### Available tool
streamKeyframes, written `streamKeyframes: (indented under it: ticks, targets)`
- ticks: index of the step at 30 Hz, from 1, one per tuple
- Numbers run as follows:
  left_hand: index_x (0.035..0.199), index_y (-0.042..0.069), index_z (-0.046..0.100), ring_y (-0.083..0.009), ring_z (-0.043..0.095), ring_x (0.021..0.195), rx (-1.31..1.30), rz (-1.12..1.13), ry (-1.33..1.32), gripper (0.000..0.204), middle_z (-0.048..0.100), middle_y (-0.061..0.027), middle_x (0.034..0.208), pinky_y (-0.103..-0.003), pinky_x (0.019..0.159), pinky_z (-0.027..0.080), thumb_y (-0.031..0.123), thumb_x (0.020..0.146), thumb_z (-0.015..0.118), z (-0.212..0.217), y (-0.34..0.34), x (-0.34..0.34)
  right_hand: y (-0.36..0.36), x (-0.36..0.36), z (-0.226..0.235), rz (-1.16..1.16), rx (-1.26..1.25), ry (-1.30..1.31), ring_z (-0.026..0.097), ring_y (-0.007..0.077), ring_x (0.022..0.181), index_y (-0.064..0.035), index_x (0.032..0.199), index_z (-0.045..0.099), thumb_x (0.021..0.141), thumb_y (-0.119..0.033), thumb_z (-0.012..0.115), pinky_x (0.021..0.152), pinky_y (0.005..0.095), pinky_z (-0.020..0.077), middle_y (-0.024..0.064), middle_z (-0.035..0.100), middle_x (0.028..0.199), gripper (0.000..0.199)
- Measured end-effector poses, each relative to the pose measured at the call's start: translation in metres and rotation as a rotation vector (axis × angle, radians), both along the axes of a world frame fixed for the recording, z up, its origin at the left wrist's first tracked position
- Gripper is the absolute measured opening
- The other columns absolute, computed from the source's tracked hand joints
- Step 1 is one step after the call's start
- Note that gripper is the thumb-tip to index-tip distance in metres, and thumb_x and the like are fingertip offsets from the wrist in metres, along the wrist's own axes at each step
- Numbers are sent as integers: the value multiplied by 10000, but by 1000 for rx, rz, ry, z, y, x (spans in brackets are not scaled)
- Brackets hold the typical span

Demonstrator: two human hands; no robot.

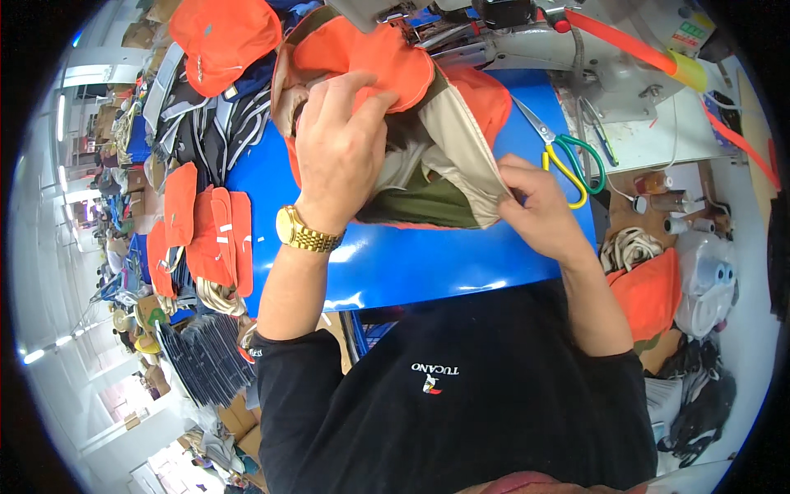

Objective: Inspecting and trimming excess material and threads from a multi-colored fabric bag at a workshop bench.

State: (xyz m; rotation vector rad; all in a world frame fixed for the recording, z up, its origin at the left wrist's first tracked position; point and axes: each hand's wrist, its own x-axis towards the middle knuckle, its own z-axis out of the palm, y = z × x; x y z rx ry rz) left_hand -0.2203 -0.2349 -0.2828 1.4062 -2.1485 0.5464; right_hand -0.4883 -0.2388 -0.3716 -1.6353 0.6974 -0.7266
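A sewn fabric piece (469,156) in beige, orange and olive green lies opened up on the blue table (395,272), partly under the sewing machine (494,37). Its olive inside (428,206) shows between beige walls, and an orange flap (370,62) folds over at the top. My left hand (341,144), with a gold watch (309,233) at the wrist, reaches over the left side; its bent fingers grip the cloth by the orange flap. At the right, my right hand (535,202) pinches the beige edge between thumb and fingers.
Scissors (559,156) with yellow and green handles lie right of the cloth. Orange fabric pieces (218,239) hang at the table's left edge, below black-and-grey pieces (210,132). A red strip (621,41) crosses the upper right. More orange cloth (650,288) sits by my right elbow.
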Motion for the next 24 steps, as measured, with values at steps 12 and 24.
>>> streamKeyframes:
  ticks: [12, 24]
  targets:
    - [1115, 96, 749, -238, 622, 941, 104, -144, -43, 326, 667, -24, 1015, -370, 789, 514, 46, 794, 725, -1, -23, -7, -59, 50, 21, -64, 270, -169, 601, 22, 762, 25, 1139, 724, 967, -179, 715, 653, 228, 490, -14, 705, 873, 267]
    - [1090, 84, 750, -240, 618, 859, 181, -140, 92, 292, 659, -27, 939, -366, 749, 519, 26, 807, 704, -4, -23, -8, -66, 67, 25, 13, 313, -335, 622, 32, 855, 46, 1263, 658, 990, -44, 594, 743, 230, 519, 0, 696, 1006, 295]
